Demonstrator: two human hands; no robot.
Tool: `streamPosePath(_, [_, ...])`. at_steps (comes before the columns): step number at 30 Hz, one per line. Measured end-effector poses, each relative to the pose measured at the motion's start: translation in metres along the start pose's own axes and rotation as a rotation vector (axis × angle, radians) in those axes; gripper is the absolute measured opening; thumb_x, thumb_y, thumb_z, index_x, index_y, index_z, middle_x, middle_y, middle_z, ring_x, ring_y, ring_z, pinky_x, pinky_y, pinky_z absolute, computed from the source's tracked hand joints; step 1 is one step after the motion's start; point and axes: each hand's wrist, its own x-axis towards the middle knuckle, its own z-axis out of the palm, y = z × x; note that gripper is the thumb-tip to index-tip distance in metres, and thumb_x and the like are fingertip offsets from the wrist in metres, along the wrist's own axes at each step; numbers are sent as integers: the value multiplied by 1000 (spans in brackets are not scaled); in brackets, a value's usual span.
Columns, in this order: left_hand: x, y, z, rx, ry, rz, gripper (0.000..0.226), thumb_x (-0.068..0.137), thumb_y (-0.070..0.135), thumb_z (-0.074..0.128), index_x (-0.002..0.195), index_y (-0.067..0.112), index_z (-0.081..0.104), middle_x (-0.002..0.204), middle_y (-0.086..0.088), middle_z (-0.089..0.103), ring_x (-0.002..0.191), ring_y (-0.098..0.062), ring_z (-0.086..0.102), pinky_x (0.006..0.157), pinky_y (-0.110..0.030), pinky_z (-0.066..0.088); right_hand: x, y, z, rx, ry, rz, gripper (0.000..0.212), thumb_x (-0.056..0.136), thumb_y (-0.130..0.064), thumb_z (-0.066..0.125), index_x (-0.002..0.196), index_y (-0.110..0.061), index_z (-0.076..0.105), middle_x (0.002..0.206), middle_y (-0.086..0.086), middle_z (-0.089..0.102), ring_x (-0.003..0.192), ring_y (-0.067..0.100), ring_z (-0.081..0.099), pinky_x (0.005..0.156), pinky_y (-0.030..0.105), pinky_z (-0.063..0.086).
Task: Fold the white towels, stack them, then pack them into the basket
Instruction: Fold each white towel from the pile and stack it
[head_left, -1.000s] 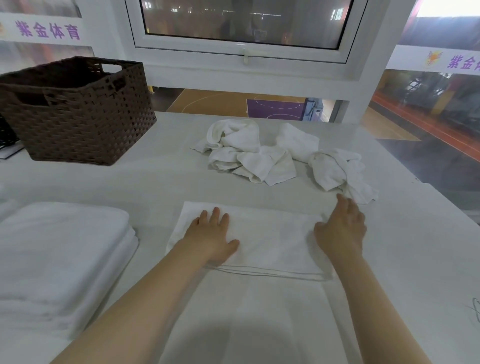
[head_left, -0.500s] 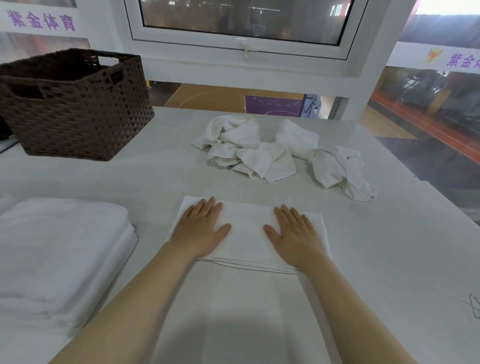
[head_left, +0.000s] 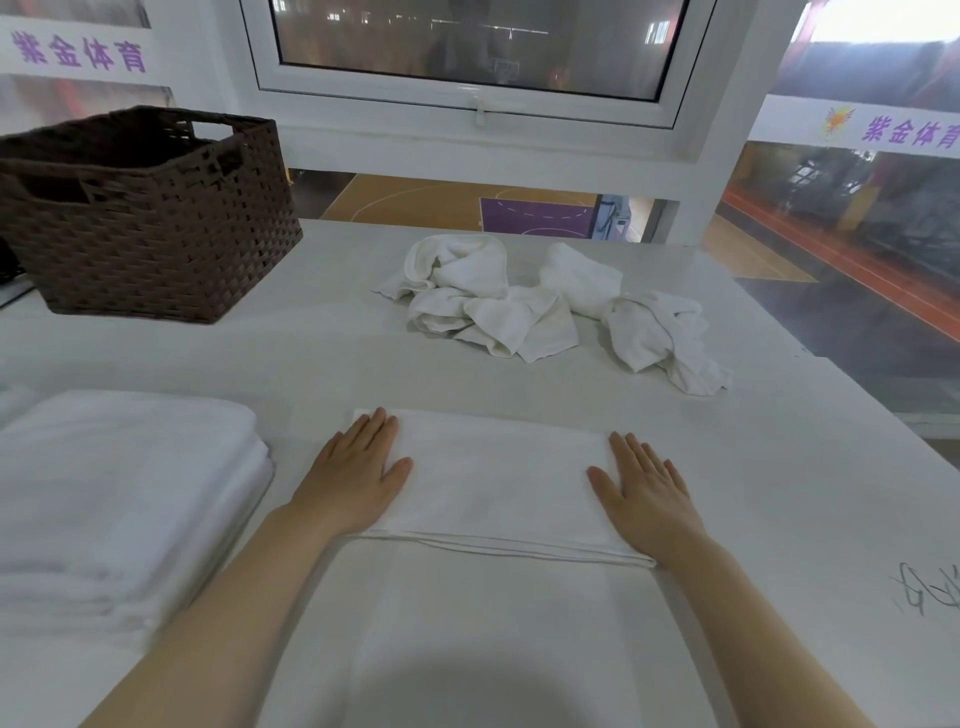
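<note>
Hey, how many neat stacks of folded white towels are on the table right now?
1: the stack of folded towels at the table's near left. Separately, a single folded towel lies flat under both hands, and crumpled towels sit behind it. The basket's inside is hidden.

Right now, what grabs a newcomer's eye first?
Two bare hands, left hand and right hand, pressed flat on the ends of a folded white towel at centre front. Behind it lies a crumpled heap of unfolded white towels; a dark brown woven basket stands far left, a stack of folded white towels near left.
</note>
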Motion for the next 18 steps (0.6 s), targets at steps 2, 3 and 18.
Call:
streamPosePath(2, [-13,0,1,14,9,21,62,103,48,13,158,23,-2,164,4,-12,151,-12,-10,122,-32,-4,-13,1,2,-4,0,-6,72,99,-62,19,158,-26,0,166,-6,-2,152,11,-3,123,34,-3])
streamPosePath(3, [-20,-1,2,28,19,47,64,99,51,6,158,26,0,164,5,-11,151,-12,-9,122,-31,-5,-19,1,3,-7,1,-8,72,99,-62,19,158,-27,-1,165,-7,-3,152,11,-3,123,34,-3])
streamPosePath(18, [-83,55,1,-144,-29,215,52,106,37,35,154,20,27,163,8,13,150,-7,6,116,-19,5,-85,7,5,31,-27,6,69,100,-58,20,158,-25,1,166,-6,0,152,16,-2,123,38,-2])
